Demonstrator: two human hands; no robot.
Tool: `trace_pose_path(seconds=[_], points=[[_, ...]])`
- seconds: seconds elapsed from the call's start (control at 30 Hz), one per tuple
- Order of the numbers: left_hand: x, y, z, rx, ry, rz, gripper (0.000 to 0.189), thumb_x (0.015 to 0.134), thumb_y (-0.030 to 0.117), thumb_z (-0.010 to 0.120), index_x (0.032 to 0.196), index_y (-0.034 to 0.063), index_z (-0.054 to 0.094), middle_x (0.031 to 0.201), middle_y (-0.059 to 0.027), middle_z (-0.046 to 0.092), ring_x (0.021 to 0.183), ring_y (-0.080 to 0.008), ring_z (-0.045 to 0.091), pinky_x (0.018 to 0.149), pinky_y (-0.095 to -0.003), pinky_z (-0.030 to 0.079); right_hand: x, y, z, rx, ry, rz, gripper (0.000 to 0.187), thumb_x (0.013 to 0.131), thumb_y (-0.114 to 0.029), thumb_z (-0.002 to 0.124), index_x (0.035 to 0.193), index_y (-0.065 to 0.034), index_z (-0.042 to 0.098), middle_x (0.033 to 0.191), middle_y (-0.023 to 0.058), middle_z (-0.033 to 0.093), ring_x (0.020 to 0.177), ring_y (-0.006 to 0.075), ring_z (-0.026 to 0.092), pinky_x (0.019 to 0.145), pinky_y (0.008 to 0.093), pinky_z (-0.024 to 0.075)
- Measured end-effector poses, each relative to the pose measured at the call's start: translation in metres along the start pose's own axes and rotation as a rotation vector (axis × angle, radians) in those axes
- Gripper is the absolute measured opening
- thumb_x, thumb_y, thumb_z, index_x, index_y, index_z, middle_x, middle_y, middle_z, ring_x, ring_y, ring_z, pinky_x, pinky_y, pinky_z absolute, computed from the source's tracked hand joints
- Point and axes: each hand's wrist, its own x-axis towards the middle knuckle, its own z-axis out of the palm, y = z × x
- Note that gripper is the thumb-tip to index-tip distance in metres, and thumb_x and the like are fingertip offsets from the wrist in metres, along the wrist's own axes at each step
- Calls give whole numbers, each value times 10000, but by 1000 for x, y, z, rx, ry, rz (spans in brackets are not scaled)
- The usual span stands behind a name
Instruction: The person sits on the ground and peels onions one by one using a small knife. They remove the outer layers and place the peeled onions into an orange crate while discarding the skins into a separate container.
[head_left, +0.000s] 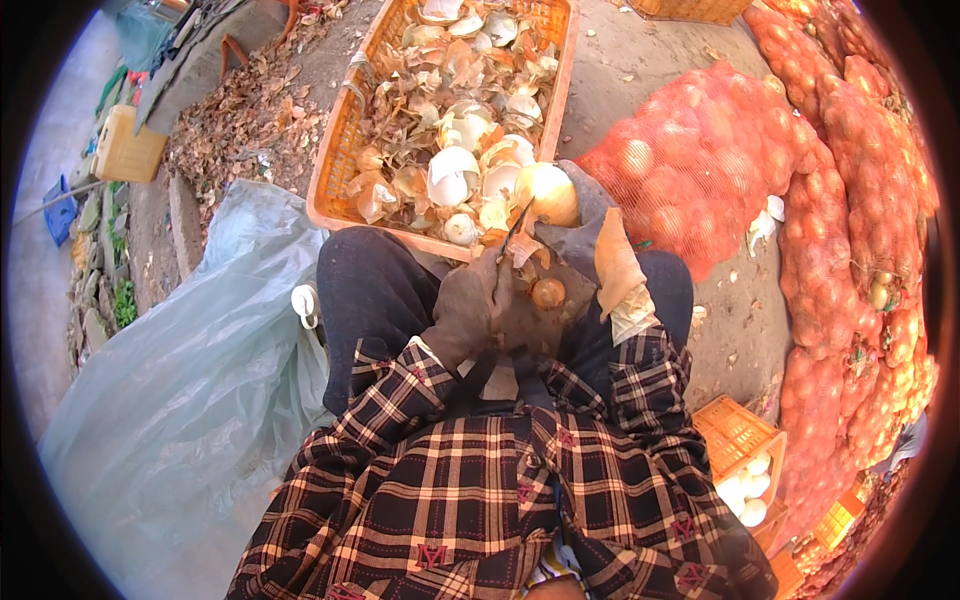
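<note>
My left hand (466, 306), in a dark, soiled glove, grips a knife (517, 225) whose dark blade points up at an onion. My right hand (592, 214), in a grey glove with a tan cuff, holds that large yellow onion (551, 193) above the near right corner of an orange plastic crate (321, 180). Onion skins (465, 67) and pale, cut onion pieces fill the crate. Loose skin hangs beside the blade. A smaller brown onion (548, 293) lies between my legs, below the hands. The fingers of my right hand are partly hidden by the onion.
Red mesh sacks of onions (697, 157) lie at the right, one near my right knee. An orange crate of peeled onions (739, 442) stands at lower right. Plastic sheeting (195, 360) spreads at the left, with a white object (305, 304) by my knee. Dry skins (240, 127) litter the ground.
</note>
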Motion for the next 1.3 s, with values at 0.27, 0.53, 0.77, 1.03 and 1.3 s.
trace_pose_path(seconds=[0.27,0.53,0.77,1.03,1.3], points=[[-11,-17,2,107,-135,-88,264,1031,262,540,997,19,638,818,-281,664,751,-492,652,635,-549,519,8,13,-2,302,-87,74,654,748,-63,871,1340,-34,595,1186,63,690,1070,166,657,942,318,543],[-8,-5,-3,5,87,201,250,1005,190,568,1153,2,640,847,-259,682,743,-452,673,653,-524,538,3,1,-6,457,-63,218,523,757,-104,832,1238,-26,641,1105,76,709,1008,159,670,890,323,559],[-1,3,-1,128,63,196,284,983,173,605,1207,-1,605,849,-248,695,713,-438,675,649,-501,547,2,-6,-3,373,-31,326,489,773,-170,836,1204,-11,667,1077,94,724,957,148,684,843,320,571],[5,8,5,389,111,114,291,987,213,593,1199,14,603,835,-218,698,711,-409,692,648,-495,555,-2,-20,8,297,54,310,476,779,-262,835,1154,-4,693,989,97,733,855,146,678,772,321,570],[10,9,4,484,98,32,240,1002,228,564,1121,23,608,811,-207,692,694,-405,695,629,-495,556,0,-13,24,119,133,282,492,787,-393,795,1082,-13,693,1029,211,729,965,369,709,849,432,562]])
